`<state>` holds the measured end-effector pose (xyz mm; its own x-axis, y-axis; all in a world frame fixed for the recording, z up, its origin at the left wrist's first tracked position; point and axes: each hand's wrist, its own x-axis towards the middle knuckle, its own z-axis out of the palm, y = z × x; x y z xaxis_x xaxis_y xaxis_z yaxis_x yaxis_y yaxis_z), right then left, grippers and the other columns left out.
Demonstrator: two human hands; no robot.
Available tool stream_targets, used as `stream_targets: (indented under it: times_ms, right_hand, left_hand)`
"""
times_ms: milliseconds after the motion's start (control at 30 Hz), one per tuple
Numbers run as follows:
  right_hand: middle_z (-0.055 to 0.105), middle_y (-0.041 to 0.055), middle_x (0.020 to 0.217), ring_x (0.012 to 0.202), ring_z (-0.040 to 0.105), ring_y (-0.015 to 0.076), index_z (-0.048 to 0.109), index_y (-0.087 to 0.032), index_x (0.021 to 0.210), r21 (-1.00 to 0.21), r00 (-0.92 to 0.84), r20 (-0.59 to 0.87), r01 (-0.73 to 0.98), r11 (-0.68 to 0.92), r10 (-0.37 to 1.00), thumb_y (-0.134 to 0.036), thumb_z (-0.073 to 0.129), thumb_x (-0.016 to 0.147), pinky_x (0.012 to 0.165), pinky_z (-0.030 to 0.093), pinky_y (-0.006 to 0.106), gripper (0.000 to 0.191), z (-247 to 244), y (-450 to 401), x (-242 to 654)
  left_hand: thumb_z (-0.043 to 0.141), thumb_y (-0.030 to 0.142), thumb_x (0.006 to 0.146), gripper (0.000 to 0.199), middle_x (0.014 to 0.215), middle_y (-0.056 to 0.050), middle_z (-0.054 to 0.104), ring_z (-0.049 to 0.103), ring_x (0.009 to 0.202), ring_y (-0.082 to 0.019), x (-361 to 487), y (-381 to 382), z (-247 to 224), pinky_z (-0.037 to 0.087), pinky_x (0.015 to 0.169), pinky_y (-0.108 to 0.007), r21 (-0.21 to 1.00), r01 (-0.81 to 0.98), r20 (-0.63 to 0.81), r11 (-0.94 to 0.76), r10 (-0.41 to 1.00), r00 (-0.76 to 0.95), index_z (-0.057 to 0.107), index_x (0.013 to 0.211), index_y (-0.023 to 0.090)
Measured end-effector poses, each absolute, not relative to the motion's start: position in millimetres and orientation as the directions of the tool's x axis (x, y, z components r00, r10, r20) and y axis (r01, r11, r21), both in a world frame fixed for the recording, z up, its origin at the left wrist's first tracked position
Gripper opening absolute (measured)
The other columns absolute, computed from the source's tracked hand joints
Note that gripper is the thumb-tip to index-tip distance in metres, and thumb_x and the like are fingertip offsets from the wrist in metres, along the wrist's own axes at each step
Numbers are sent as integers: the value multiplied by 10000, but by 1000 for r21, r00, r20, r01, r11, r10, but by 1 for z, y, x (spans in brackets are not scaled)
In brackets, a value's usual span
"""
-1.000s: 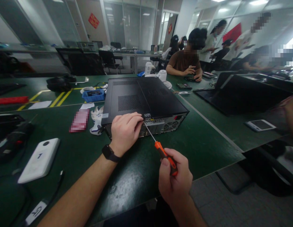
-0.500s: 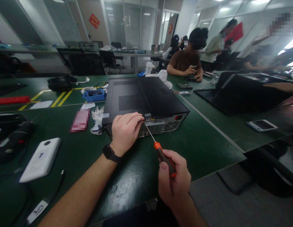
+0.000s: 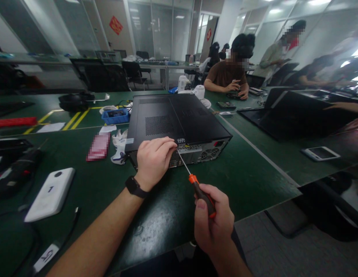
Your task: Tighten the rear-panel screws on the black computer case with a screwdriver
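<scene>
A black desktop computer case [image 3: 164, 115] lies flat on the green table, its rear panel with fan grille towards me. My right hand [image 3: 213, 219] is wrapped round the handle of an orange and black screwdriver [image 3: 204, 198]. The shaft slants up and away to the left, and its tip meets the case's rear edge beside my left fingertips. My left hand [image 3: 154, 156] rests on that rear edge with its fingers closed together near the tip. Whatever those fingers pinch is hidden. A dark watch sits on my left wrist.
Left of the case lie white gloves [image 3: 119, 148], a pink packet [image 3: 98, 147] and a blue bin [image 3: 115, 116] of small parts. A white power bank [image 3: 50, 195] lies nearer, with a cable beside it. At right are a phone [image 3: 322, 153] and a black panel [image 3: 278, 113]. A person [image 3: 228, 77] works across the table.
Both hands and the screwdriver hold nearly the same pose at the case's rear edge. In the background at right, people have shifted position.
</scene>
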<state>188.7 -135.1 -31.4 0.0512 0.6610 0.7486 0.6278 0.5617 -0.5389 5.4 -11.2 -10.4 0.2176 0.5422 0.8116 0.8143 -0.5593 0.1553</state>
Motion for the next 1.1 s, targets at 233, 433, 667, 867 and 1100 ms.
stream_targets:
  times_ms: [233, 433, 667, 867, 1100]
  right_hand:
    - [736, 58, 940, 730, 736, 177, 559, -192, 1261, -547, 77, 745, 639, 541, 662, -178, 548, 948, 627, 606, 302, 313, -37, -136, 188]
    - [708, 32, 920, 717, 702, 158, 568, -204, 1213, -544, 62, 736, 647, 535, 674, -189, 537, 953, 677, 611, 305, 262, -30, -135, 188]
    - [712, 59, 964, 778, 722, 185, 580, -194, 1210, -483, 54, 781, 685, 546, 623, -176, 556, 934, 692, 619, 325, 278, -30, -131, 191]
    - [725, 73, 983, 756, 728, 185, 562, -191, 1284, -543, 85, 735, 669, 508, 673, -223, 520, 975, 654, 613, 321, 314, -33, -132, 196]
    - [726, 39, 894, 701, 715, 172, 599, -209, 1222, -483, 45, 780, 676, 556, 624, -147, 508, 957, 657, 604, 305, 286, -25, -130, 192]
  left_hand:
    - [626, 249, 1005, 74, 1123, -7, 798, 743, 1071, -203, 6, -13, -8, 462, 857, -389, 159, 812, 809, -561, 545, 219, 700, 1007, 250]
    - [649, 251, 981, 123, 1139, -46, 787, 744, 1045, -231, 6, -14, -9, 463, 862, -400, 145, 833, 803, -535, 555, 217, 674, 1100, 228]
    - [658, 263, 973, 147, 1144, -44, 781, 736, 1052, -233, 5, -15, -9, 460, 864, -404, 147, 836, 794, -528, 567, 219, 663, 1116, 230]
    - [643, 268, 981, 145, 1148, -50, 782, 735, 1061, -231, 5, -15, -10, 462, 878, -402, 152, 831, 798, -535, 562, 216, 662, 1120, 232]
    - [630, 261, 984, 134, 1146, -49, 784, 737, 1061, -233, 5, -15, -9, 462, 872, -406, 159, 828, 794, -537, 568, 216, 666, 1111, 238]
